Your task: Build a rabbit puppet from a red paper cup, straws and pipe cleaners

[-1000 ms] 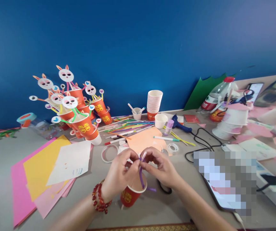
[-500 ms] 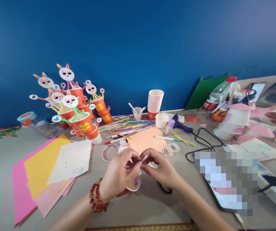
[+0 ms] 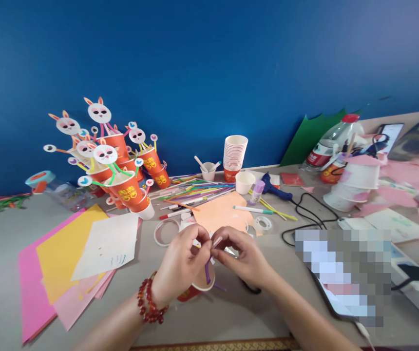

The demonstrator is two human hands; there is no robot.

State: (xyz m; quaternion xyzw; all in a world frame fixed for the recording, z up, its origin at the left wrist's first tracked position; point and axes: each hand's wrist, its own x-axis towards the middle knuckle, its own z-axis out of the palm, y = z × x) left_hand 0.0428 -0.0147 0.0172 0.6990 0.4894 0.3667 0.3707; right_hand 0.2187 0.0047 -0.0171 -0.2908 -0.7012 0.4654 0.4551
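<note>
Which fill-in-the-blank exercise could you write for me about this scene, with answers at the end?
1. Red beads circle the ____ wrist.
2. The strip just below the left hand, over the cup, is ____.
3. The glue gun is ____.
4. The bottle beside the green card has a ____ cap.
Missing words: left; purple; blue; red.

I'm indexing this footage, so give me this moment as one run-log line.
left hand: pinching purple strip | right hand: pinching pale piece | red cup: partly hidden by left hand | glue gun: on table
</note>
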